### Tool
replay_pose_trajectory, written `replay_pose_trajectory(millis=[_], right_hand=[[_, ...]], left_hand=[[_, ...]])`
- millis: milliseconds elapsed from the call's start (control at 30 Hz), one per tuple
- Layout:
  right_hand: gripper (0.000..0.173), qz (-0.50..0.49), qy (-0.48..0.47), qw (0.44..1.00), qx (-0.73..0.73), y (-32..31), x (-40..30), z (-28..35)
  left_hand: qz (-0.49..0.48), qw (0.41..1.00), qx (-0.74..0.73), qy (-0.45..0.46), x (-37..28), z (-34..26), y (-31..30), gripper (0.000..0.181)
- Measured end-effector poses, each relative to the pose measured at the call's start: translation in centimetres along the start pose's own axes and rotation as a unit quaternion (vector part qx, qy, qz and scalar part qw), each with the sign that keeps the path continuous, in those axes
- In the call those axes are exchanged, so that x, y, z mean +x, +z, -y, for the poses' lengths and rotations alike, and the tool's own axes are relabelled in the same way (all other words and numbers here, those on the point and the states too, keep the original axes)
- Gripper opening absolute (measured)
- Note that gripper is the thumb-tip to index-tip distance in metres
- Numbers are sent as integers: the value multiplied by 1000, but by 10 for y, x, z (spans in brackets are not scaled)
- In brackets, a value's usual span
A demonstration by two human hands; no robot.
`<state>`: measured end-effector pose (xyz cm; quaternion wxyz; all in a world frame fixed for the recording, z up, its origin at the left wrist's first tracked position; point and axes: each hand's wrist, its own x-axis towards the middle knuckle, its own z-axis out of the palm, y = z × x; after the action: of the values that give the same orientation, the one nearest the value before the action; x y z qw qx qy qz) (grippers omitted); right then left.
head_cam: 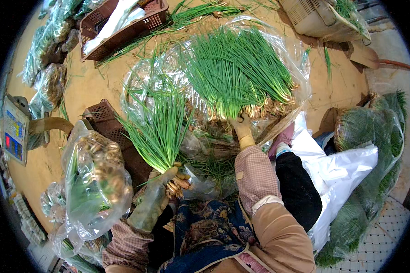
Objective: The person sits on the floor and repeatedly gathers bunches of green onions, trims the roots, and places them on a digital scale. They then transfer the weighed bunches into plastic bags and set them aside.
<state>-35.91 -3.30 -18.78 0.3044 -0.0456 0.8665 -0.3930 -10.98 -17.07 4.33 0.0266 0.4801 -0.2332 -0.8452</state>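
Note:
In the head view my gloved left hand (171, 174) is closed around a bunch of green onions (159, 136), its leaves pointing up and its pale bulbs and roots hanging below the fingers. My gloved right hand (241, 124) reaches to the root end of a large pile of green onions (235, 68); its fingers touch the white stems there, and whether they grip any is not clear. The pile lies on a clear plastic sheet (302, 92), with soil and roots along its lower edge.
A filled clear bag (99, 181) stands left, beside a brown plastic crate (106, 117). Further left is a digital scale (15, 133). Another brown crate (123, 37) and a beige basket (314, 20) stand beyond. White plastic (335, 163) and bagged greens (358, 191) lie right.

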Motion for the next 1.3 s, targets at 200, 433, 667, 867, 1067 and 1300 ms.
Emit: replay_pose_trajectory(millis=[200, 433, 667, 867, 1067, 1300], right_hand=[[47, 138, 199, 925, 291, 1, -11, 15], [45, 13, -34, 993, -116, 3, -19, 3], [34, -66, -116, 991, -22, -51, -75, 72], [26, 56, 65, 955, 283, -86, -119, 95], [26, 74, -57, 980, 175, -81, -191, 133], [31, 106, -283, 924, -234, -64, -305, 148]], left_hand=[[-3, 1000, 0, 15, -4, 3, -4, 29], [-3, 1000, 5, 29, -5, -3, 6, 33], [23, 998, -1, 51, -12, -1, -1, 32], [20, 995, 57, 77, -20, -7, 6, 35], [112, 988, 77, 71, -32, 8, 4, 22], [212, 946, 152, 192, -71, 27, 20, 43]])
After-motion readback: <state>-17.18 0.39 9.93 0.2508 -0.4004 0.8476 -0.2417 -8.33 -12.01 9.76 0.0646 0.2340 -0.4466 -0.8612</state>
